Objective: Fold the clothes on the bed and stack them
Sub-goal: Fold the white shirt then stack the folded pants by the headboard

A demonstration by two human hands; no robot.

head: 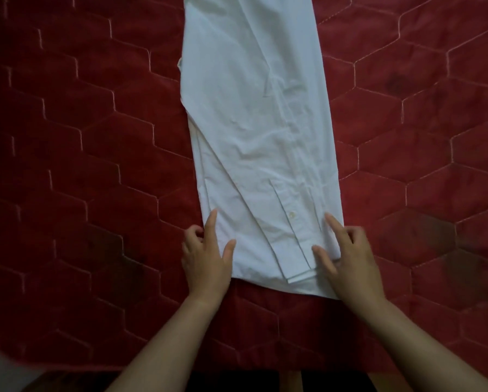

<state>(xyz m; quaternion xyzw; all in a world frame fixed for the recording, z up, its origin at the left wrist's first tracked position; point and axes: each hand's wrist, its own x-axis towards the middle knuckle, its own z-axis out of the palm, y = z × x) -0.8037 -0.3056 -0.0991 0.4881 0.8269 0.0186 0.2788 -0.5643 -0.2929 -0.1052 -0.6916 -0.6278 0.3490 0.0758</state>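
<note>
A white shirt, folded into a long strip, is lying on the bed's red quilted cover, its long axis running away from the person and leaning slightly left at the far end. A buttoned cuff is lying on top at the near end. The left hand and right hand are resting spread and flat on the near corners, gripping nothing.
</note>
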